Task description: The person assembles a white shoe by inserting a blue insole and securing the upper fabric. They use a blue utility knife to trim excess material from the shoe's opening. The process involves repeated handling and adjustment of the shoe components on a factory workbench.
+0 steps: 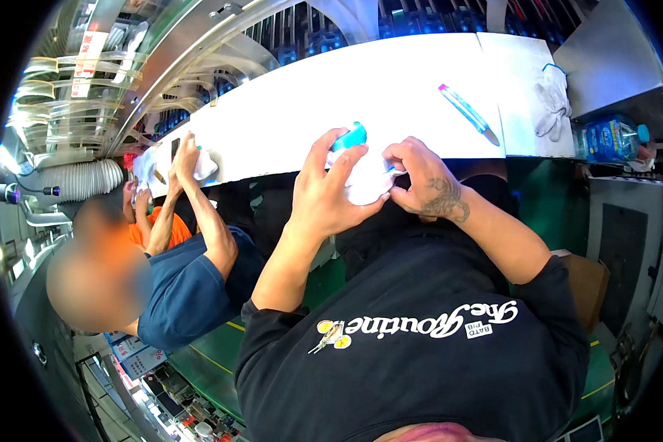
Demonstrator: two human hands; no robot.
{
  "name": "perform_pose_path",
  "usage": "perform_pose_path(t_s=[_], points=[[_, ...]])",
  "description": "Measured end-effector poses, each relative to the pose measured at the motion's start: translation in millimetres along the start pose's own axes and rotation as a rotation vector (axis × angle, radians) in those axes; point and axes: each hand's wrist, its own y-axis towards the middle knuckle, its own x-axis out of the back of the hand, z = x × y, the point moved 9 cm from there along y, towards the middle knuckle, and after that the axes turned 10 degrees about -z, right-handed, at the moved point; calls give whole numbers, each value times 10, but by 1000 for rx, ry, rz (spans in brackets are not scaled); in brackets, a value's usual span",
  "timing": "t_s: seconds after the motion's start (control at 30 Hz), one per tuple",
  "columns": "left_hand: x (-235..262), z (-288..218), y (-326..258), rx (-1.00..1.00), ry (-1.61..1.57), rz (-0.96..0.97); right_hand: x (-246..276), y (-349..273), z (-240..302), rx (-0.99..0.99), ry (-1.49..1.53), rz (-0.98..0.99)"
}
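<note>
Over the near edge of the white work surface, both my hands hold a white, soft-looking piece, perhaps cloth; its exact kind I cannot make out. My left hand has its fingers curled round the left side of it. A turquoise-blue item shows at those fingertips, partly hidden by them. My right hand pinches the right side of the white piece between thumb and bent fingers. Farther right, a slim tool with a blue handle, a pink end and a dark pointed tip lies on the surface.
A white glove lies at the surface's right end, near a blue-labelled clear bottle. On the left, a co-worker in a navy shirt works at the same surface, beside a person in orange. Machinery with dark rails runs behind.
</note>
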Motion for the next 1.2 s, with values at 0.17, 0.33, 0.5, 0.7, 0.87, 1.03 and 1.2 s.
perform_pose_path(t_s=[0.17, 0.33, 0.5, 0.7, 0.87, 1.03, 1.2], points=[[17, 13, -28, -13, 5, -5, 79, 38, 161, 80, 15, -91], [-23, 5, -12, 4, 11, -32, 89, -29, 495, 188, -104, -236], [-33, -58, 37, 14, 13, -47, 221, -99, 495, 145, -89, -300], [-108, -204, 121, 12, 14, 33, 317, -120, 406, 113, -7, -268], [-156, -330, 211, -6, 41, 157, 290, -87, 193, -83, 157, -125], [-200, -309, 257, -74, 20, 207, 305, -49, 200, 52, 148, -125], [-215, -322, 232, -227, -20, 182, 296, -78, 70, 12, 325, -125]])
